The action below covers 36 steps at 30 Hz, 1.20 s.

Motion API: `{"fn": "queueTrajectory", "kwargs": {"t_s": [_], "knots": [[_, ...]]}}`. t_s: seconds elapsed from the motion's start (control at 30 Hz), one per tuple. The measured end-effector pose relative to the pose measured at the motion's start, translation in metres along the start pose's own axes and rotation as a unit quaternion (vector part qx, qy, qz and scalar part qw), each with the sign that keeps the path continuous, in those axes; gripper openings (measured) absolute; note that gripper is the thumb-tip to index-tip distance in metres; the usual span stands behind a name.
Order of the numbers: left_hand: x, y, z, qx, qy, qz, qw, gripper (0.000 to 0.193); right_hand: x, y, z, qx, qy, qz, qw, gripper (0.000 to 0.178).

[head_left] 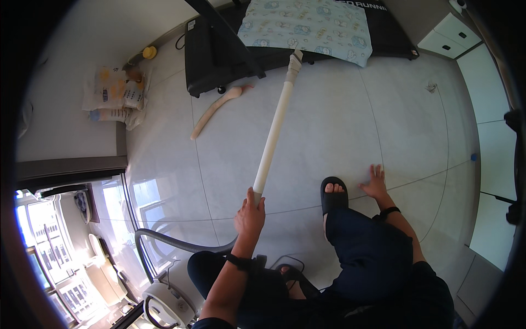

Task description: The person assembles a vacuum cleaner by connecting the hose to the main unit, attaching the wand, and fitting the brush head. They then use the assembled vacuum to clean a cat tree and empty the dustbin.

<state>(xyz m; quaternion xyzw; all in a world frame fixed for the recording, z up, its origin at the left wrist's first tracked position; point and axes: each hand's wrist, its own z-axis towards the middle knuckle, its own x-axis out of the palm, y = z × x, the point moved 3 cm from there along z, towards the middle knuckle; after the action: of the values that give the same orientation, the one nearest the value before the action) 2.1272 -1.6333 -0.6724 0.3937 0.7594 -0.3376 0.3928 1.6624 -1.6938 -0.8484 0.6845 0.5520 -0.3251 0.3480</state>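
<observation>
My left hand [250, 218] is wrapped round the grey lower end of a white vacuum cleaner wand [272, 138]. The wand slants up and away across the floor, and its grey nozzle [295, 63] reaches the near edge of a treadmill [219, 68]. From behind the hand a grey ribbed hose [183, 242] curves left to a white vacuum cleaner [169, 305] at the lower left. My right hand [376, 183] is open, fingers spread, low over or on the floor tiles right of my sandalled foot [335, 194]; whether it touches them I cannot tell.
A patterned light-blue cloth [307, 27] lies over the treadmill. Beside the treadmill's left end rests a long pinkish stick-like object [215, 111]. Plastic bags [112, 93] sit by the left wall, and white cabinets [496, 159] line the right. A cable [446, 126] crosses the floor.
</observation>
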Motion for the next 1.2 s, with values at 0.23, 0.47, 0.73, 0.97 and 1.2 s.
{"fn": "queueTrajectory", "kwargs": {"t_s": [0.23,0.47,0.73,0.97,1.2], "knots": [[-0.001,0.001,0.005,-0.024,-0.04,-0.064,0.997,0.046,-0.004,0.005,-0.002,0.036,0.027,0.0,0.999,0.11],[-0.013,0.0,0.013,-0.02,-0.044,-0.058,0.997,0.046,-0.006,0.008,-0.002,0.029,0.028,-0.008,0.999,0.111],[-0.016,-0.005,0.013,0.005,-0.03,-0.045,0.999,0.046,-0.011,0.008,-0.005,0.034,0.044,0.007,0.998,0.11],[-0.014,-0.009,0.028,0.008,-0.053,-0.068,0.996,0.047,-0.012,0.01,-0.006,0.025,0.041,-0.002,0.999,0.108],[0.001,-0.003,-0.001,0.022,0.037,-0.019,0.999,0.047,-0.012,0.012,-0.005,0.006,0.019,-0.027,0.999,0.107]]}}
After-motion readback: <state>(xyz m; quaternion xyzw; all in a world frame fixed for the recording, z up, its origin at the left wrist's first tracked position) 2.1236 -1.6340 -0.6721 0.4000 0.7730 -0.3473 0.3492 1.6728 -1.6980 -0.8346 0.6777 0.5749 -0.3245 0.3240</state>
